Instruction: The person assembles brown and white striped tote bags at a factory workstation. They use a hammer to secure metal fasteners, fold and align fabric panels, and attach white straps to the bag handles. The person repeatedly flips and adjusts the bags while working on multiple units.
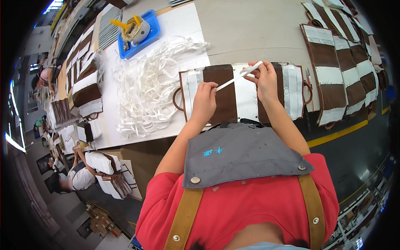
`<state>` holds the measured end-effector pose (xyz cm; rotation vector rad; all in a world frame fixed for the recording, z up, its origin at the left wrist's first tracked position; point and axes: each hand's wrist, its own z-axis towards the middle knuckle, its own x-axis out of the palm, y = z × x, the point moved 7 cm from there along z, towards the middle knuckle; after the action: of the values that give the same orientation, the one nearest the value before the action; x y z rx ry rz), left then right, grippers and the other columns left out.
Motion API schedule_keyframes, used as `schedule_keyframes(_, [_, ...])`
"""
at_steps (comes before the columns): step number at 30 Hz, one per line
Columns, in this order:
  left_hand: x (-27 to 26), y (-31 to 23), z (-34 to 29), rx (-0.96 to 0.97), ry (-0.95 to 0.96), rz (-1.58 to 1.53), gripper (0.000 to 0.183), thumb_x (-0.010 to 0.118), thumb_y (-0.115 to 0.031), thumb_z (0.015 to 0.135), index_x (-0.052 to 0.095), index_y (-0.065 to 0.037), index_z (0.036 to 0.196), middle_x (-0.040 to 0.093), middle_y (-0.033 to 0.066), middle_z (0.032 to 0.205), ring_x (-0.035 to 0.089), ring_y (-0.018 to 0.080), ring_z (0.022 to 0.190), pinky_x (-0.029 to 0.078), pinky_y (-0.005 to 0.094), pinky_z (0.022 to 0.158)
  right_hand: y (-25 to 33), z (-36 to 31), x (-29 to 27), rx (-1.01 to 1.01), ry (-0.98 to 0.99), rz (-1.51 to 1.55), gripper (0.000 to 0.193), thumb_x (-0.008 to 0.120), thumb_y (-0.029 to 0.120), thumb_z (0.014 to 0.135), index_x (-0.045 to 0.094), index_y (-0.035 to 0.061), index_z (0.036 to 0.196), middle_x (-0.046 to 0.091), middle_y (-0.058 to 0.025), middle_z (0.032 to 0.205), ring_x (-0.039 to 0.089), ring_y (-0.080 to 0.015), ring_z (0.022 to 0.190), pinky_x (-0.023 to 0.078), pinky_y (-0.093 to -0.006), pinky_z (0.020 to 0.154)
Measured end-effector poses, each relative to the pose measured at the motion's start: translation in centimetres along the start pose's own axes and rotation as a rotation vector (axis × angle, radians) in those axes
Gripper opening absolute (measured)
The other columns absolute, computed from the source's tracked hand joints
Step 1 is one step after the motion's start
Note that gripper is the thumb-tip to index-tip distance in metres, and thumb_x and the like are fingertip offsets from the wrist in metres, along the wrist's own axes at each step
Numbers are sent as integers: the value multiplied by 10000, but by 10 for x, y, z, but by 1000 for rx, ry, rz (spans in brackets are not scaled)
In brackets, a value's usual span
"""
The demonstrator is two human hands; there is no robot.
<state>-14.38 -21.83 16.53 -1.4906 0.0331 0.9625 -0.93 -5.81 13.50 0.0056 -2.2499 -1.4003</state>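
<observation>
My left hand [204, 101] pinches one end of a narrow white strip [229, 82]. My right hand [264, 81] grips its other end, where the strip folds back in a loop over the fingers. Stretched at a slant, the strip passes above a flat brown and white banded bag panel [246, 98]. A brown loop handle [178, 99] shows at the panel's left end and another [307, 92] at its right end. Left of the panel lies a large tangled heap of similar white strips [146, 89].
Beyond the heap, a blue tray [155, 26] carries a whitish pot [139, 33] with yellow-handled tools. Stacked brown and white panels [331, 79] lie at the right; more [85, 89] lie far left. A seated co-worker [83, 177] is at the left, beside piled pieces [110, 179].
</observation>
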Motion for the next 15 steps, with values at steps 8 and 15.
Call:
schedule_keyframes(8, [24, 10, -20, -594, 342, -432, 108, 476, -68, 913, 535, -20, 991, 498, 2, 743, 491, 77, 681, 422, 216, 634, -9, 21, -38, -176, 1, -403, 207, 480, 152, 936, 548, -43, 919, 604, -110, 764, 653, -198, 652, 566, -303, 558])
schedule_keyframes(15, [51, 2, -39, -765, 437, -807, 102, 484, -70, 924, 506, -27, 1014, 491, -4, 813, 476, 65, 715, 421, 203, 660, -19, 28, -41, 11, -138, -91, 195, 502, 140, 917, 569, -41, 945, 596, -83, 704, 607, -143, 559, 521, -255, 501])
